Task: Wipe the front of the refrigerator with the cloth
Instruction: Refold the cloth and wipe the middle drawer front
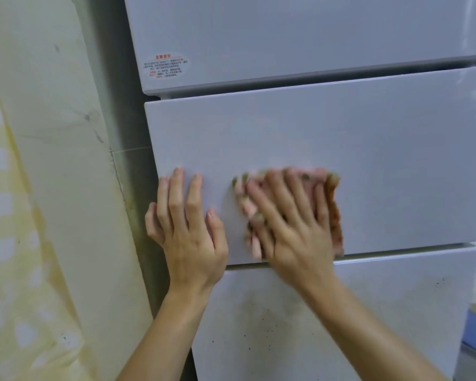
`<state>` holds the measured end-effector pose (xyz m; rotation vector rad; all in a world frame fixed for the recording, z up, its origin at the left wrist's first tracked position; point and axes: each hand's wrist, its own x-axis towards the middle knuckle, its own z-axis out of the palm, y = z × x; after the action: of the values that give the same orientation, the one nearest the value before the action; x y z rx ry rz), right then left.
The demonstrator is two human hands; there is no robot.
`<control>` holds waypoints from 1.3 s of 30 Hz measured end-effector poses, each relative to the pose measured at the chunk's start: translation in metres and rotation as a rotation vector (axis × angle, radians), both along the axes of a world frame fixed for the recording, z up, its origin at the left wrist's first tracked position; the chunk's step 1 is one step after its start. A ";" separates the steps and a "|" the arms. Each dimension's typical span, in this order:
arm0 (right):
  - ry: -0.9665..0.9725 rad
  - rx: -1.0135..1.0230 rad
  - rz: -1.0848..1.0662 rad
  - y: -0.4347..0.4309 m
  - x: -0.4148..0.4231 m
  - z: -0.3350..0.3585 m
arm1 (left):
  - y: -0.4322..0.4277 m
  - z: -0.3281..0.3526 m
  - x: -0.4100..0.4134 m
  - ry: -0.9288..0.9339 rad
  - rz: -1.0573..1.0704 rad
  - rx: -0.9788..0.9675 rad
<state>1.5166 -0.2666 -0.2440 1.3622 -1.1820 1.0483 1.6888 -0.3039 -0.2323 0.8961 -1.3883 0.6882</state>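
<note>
Cloth (333, 210) lying flat on refrigerator (286, 37), low on middle panel (355, 149), just above its bottom edge. Right hand (291, 224) pressing it, fingers spread, blurred. Left hand (187, 229) bracing flat just beside, at panel's left edge, grasping nothing. Bare panel opening rightward and upward. Speckled lower panel (368, 312) lying below.

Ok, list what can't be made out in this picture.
Head view, cloth: pattern smeared by motion blur, mostly covered by the right hand.
Head view, sticker on the upper door: print too small to read.
Head view, bottom drawer front: its lower part cut off by the frame's bottom edge.
</note>
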 end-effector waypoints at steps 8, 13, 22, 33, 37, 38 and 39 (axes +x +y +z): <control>-0.160 -0.219 -0.059 -0.007 -0.020 0.117 | 0.002 0.008 -0.015 -0.063 -0.055 0.020; -0.063 -0.061 -0.037 0.006 -0.025 0.011 | 0.002 0.006 -0.020 -0.057 -0.024 0.031; 0.025 0.001 -0.020 0.021 -0.065 -0.006 | 0.010 0.009 -0.036 -0.043 -0.068 0.008; -0.181 -0.207 -0.044 0.013 -0.085 0.085 | 0.018 0.018 -0.080 -0.072 -0.084 -0.005; -0.123 -0.063 -0.046 0.025 -0.090 0.002 | 0.022 0.018 -0.083 -0.059 -0.094 0.001; -0.096 -0.033 -0.051 0.028 -0.094 -0.019 | 0.024 0.018 -0.084 -0.048 -0.110 0.005; -0.066 -0.003 -0.057 0.030 -0.100 -0.034 | 0.025 0.020 -0.085 -0.040 -0.124 0.009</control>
<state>1.4170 -0.2369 -0.2781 1.2923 -1.2603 1.0610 1.6039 -0.2791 -0.2128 0.8001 -1.4708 0.6083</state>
